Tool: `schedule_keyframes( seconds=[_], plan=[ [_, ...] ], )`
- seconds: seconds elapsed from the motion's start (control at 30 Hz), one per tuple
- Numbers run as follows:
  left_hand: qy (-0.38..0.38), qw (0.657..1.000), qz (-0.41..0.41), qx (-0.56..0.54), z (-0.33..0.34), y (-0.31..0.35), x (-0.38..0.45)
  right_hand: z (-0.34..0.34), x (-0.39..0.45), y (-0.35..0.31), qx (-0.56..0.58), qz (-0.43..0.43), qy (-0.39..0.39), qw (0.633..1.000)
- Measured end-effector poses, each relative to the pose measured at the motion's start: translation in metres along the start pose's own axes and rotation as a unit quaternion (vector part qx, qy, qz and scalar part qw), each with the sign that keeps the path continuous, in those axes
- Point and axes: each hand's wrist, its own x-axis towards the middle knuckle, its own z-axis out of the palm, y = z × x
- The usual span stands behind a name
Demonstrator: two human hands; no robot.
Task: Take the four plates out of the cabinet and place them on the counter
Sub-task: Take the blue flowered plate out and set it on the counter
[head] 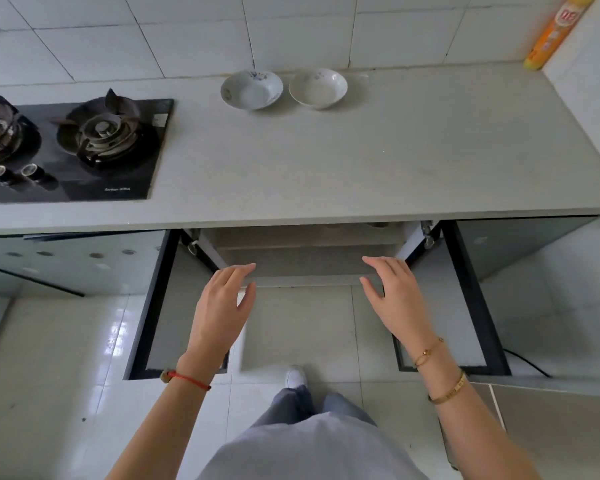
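Two white deep plates stand side by side at the back of the grey counter point(326, 161): a flower-patterned plate point(252, 89) on the left and a plainer plate point(318, 87) on the right. Below the counter edge the cabinet point(305, 261) stands with both doors swung wide, and I can see its pale shelf but no plates inside from here. My left hand point(224, 303) and my right hand point(394, 296) hover in front of the cabinet opening, fingers spread, both holding nothing.
A black gas hob point(84, 147) with two burners fills the counter's left part. An orange spray can point(556, 29) leans in the back right corner. The open left door point(153, 306) and right door point(475, 299) flank my arms. White floor tiles and my legs lie below.
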Motion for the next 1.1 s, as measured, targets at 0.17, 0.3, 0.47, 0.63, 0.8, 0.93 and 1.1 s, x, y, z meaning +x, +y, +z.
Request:
schedule_keyframes(
  seconds=[0.17,0.3,0.47,0.63,0.8,0.93,1.1],
  plan=[
    [-0.008,1.0,0.0,0.013,0.013,0.016,-0.028,-0.009,-0.031,0.017,0.0,0.01,-0.023,1.0],
    [-0.009,1.0,-0.003,0.02,0.026,0.022,-0.045,-0.012,-0.048,0.038,-0.004,0.005,-0.032,0.999],
    [-0.008,0.999,-0.022,0.025,0.05,0.018,-0.05,0.002,-0.051,0.068,-0.01,0.018,-0.042,0.999],
    [-0.002,0.999,-0.033,0.029,0.094,-0.006,-0.035,0.039,-0.044,0.101,-0.008,0.04,-0.05,0.998],
    [0.005,0.999,-0.031,0.035,0.156,-0.045,-0.003,0.1,-0.022,0.142,0.008,0.046,-0.048,0.998],
    [0.016,0.999,-0.008,0.051,0.214,-0.086,0.034,0.16,0.014,0.18,0.013,0.05,-0.037,0.998],
    [0.031,0.997,0.024,0.063,0.288,-0.137,0.078,0.232,0.065,0.227,0.015,0.039,0.007,0.999]
  ],
)
